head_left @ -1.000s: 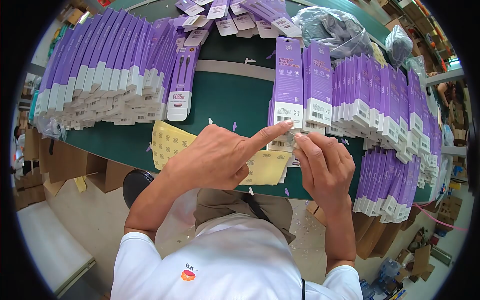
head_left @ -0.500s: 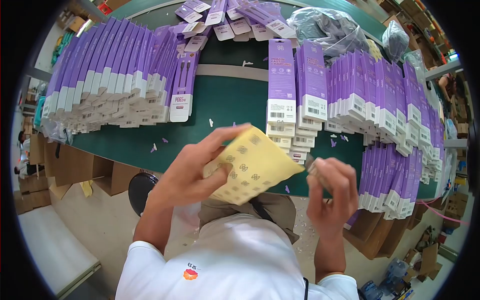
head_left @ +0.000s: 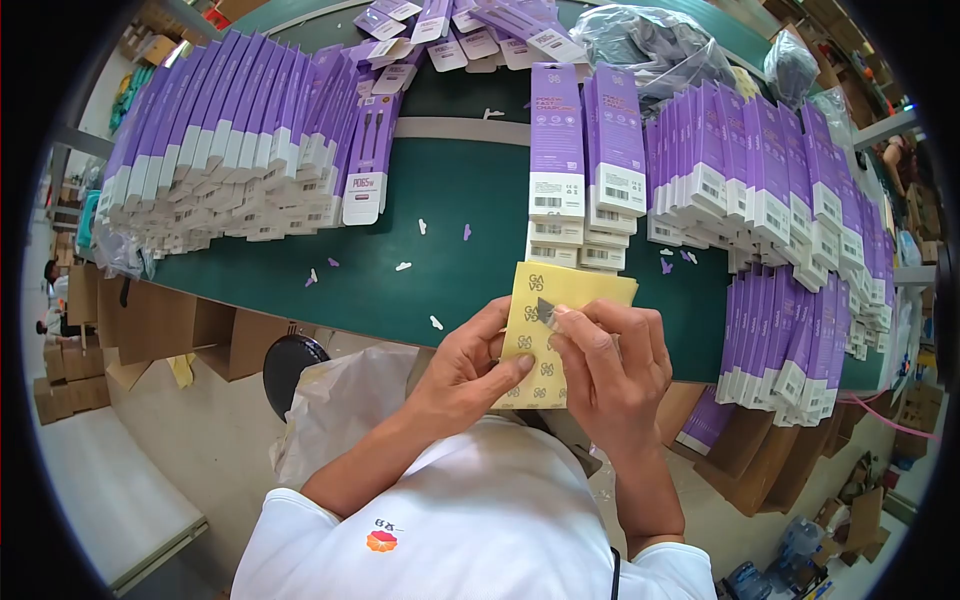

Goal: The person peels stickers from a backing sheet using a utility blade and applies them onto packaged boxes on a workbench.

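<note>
A yellow sheet (head_left: 532,345) printed with grey logos is held upright in front of my body at the table's front edge. My left hand (head_left: 470,370) grips its left side, thumb on the front face. The fingers of my right hand (head_left: 610,365) are pinched on a small dark pointed piece (head_left: 546,311) that lies against the sheet's upper part. Just beyond the sheet stand two overlapping stacks of purple and white boxes (head_left: 557,145), their barcode ends toward me.
Long rows of purple boxes (head_left: 215,110) fill the left side, and more boxes (head_left: 760,180) stand at the right. Small white and purple scraps (head_left: 422,227) dot the green table (head_left: 300,275). Clear plastic bags (head_left: 650,45) lie at the back. A black round stool (head_left: 292,372) is below left.
The yellow sheet was lifted off the table by my left hand and turned upright. My right hand has moved in to it with the small piece. The view has shifted slightly.
</note>
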The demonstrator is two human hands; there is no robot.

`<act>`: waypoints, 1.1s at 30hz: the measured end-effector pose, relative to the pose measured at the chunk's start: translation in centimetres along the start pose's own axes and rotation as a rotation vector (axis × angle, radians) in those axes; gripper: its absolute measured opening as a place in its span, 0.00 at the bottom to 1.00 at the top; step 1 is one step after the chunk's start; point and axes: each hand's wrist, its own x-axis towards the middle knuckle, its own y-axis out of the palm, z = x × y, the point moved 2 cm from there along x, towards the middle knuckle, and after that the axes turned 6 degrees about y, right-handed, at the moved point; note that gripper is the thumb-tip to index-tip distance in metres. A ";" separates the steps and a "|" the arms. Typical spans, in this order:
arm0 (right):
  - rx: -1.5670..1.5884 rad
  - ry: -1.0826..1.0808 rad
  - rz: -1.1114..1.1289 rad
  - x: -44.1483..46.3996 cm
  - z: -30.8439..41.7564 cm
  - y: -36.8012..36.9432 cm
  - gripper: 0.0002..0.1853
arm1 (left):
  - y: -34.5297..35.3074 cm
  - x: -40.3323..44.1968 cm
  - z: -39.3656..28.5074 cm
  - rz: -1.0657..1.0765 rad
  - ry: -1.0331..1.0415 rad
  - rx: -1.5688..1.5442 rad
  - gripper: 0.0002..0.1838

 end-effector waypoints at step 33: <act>-0.152 -0.076 -0.004 5.3 -8.1 -2.1 0.25 | -1.3 0.6 1.7 0.123 -0.214 0.079 0.30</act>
